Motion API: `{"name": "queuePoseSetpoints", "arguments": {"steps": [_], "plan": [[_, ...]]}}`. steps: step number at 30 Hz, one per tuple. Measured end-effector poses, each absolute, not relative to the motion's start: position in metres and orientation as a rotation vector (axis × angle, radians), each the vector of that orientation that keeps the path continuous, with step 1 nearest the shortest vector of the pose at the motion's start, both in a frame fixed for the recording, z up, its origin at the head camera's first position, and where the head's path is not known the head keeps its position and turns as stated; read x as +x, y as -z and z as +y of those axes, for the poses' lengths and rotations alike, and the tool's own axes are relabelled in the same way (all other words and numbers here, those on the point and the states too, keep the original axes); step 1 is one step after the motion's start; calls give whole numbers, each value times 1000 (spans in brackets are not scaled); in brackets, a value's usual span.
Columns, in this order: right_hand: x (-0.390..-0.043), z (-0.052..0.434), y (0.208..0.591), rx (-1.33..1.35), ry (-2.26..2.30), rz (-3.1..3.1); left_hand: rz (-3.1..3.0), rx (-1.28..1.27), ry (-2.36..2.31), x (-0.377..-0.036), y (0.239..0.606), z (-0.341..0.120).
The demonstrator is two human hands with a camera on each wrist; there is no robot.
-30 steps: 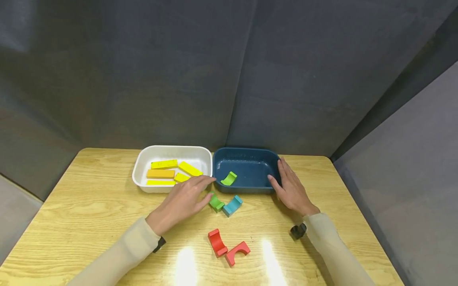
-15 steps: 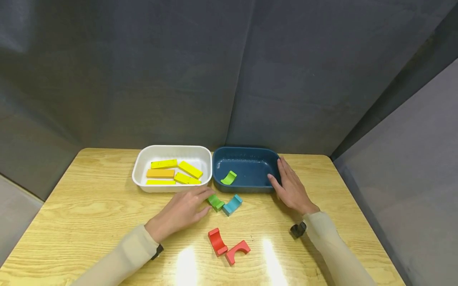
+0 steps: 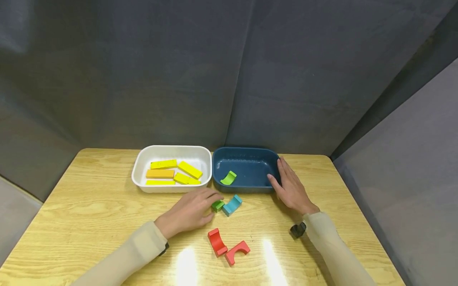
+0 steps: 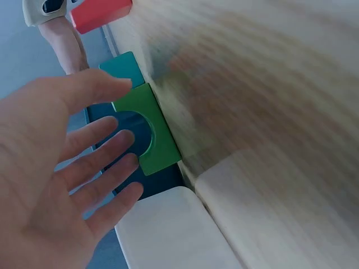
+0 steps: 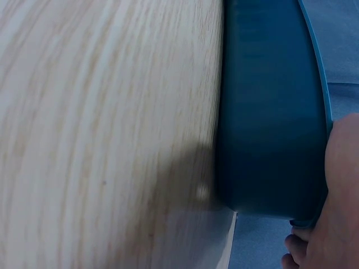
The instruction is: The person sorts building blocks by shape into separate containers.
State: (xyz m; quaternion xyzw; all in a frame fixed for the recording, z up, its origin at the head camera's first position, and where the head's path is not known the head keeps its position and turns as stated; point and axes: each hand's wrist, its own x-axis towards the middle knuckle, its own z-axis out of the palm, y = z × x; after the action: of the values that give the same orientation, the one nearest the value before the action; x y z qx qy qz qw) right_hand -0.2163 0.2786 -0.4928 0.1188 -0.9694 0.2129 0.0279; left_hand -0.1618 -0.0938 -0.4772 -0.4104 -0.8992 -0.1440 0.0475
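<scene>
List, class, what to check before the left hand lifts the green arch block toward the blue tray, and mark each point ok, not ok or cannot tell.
1. Left hand at the green arch block: ok, fingers reach it.
2. Firm grip on the block: cannot tell; in the left wrist view the fingers look spread.
3. Blue tray steadied: ok, right hand rests on its right rim.
4. Room in the tray: ok, only a light green piece lies inside.
5. Neighbouring blue arch block: not ok, it sits against the green one and may shift.
</scene>
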Motion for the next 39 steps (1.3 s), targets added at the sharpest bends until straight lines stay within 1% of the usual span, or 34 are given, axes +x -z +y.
{"name": "queuePoseSetpoints", "arguments": {"steps": [8,17,39], "plan": [[-215,278,491,364,-660,-2996,-2749,-1312,376,-168,480,-88],[-215,278,491,361,-671,-2995,-2741,-1335,426,-172,483,-86],[-216,278,493,357,-665,-2983,-2729,-1325,286,-167,477,-93]]}}
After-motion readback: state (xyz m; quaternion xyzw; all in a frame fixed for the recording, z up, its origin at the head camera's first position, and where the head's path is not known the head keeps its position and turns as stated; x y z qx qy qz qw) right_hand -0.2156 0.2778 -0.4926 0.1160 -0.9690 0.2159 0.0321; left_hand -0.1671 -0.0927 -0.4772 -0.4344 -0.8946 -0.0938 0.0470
